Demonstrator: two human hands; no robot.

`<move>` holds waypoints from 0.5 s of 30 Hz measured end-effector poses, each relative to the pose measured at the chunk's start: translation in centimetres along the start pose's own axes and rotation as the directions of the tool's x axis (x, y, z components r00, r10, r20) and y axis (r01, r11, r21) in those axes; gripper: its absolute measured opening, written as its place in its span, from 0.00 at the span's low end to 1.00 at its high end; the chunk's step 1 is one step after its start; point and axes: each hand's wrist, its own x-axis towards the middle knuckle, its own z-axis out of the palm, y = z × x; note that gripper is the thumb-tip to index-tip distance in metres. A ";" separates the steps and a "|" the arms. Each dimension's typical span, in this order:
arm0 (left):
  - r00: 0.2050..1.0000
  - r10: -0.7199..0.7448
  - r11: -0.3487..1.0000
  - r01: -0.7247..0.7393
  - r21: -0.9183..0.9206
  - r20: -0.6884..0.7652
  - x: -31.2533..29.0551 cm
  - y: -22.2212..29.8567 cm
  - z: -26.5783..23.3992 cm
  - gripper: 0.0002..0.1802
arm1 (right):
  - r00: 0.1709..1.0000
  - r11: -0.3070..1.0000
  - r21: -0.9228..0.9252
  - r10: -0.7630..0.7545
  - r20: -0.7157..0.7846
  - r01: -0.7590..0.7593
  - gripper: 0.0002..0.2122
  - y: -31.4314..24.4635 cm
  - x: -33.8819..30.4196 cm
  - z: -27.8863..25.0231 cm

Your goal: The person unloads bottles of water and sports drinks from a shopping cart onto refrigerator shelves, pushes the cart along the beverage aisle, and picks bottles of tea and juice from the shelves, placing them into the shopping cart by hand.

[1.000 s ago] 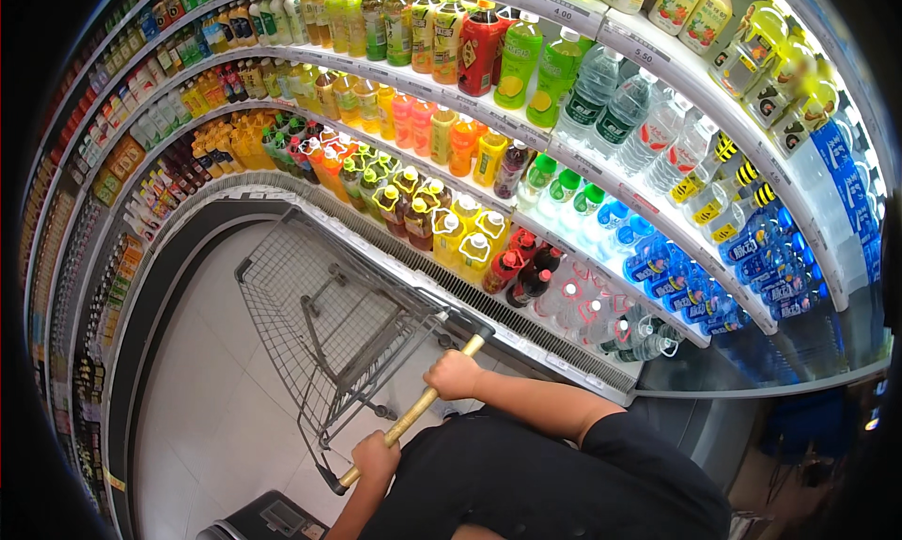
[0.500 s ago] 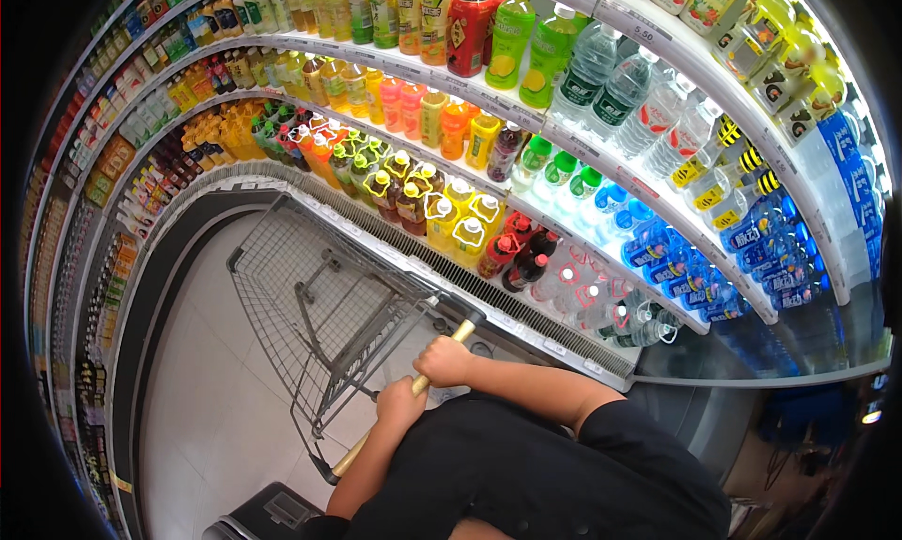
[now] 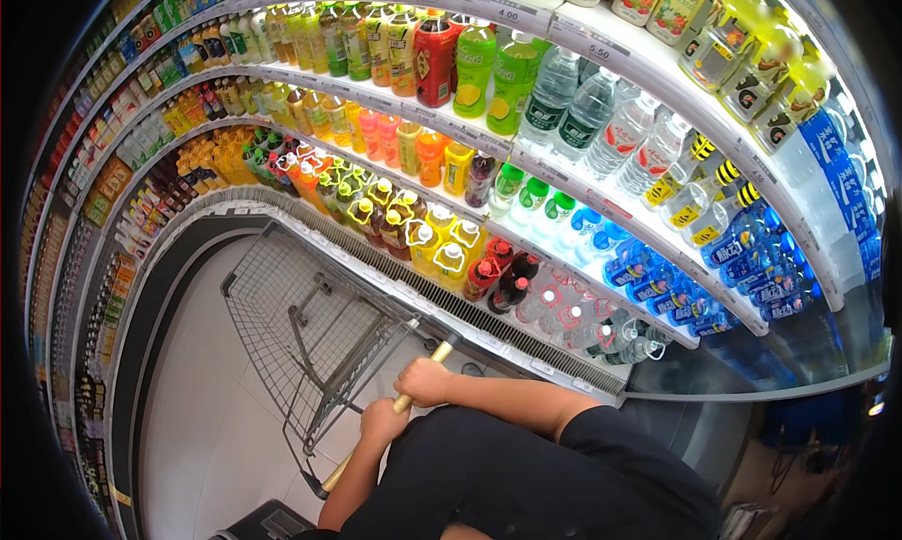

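Observation:
Both my hands are wrapped round the pale yellow handle of a grey wire shopping cart. My left hand is closed near the middle of the bar. Just beyond it, my right hand grips the bar close to its far end. The two fists are nearly touching. Nothing lies in the cart's basket, and the floor and wheels show through its wires. The cart's far side runs close along the base of a lit drinks shelf.
Curved chilled shelves of bottled drinks wrap round the front and sides. Large yellow juice bottles and dark cola bottles stand on the lowest tier. A grey ledge edges the shelf base. Something black and boxy sits at the lower left.
The shelves' right part has shifted down and left in view. The cart handle and both hands appear slightly further left and lower. My grip on the handle is unchanged.

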 end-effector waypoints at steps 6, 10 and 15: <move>0.998 0.054 0.998 -0.055 -0.012 -0.031 0.2 -0.6 1.1 0.23 | 0.998 0.989 0.144 -0.029 -0.052 0.036 0.10 -0.3 -0.5 -1.1; 0.994 0.092 0.995 -0.094 -0.023 -0.061 -0.1 -0.6 1.3 0.22 | 0.994 0.977 0.191 -0.076 -0.079 0.090 0.10 0.1 -0.9 -1.6; 0.999 0.027 1.000 -0.027 0.005 -0.025 0.0 0.7 1.1 0.23 | 0.974 0.966 0.210 -0.107 -0.197 0.149 0.13 0.8 -2.8 -2.9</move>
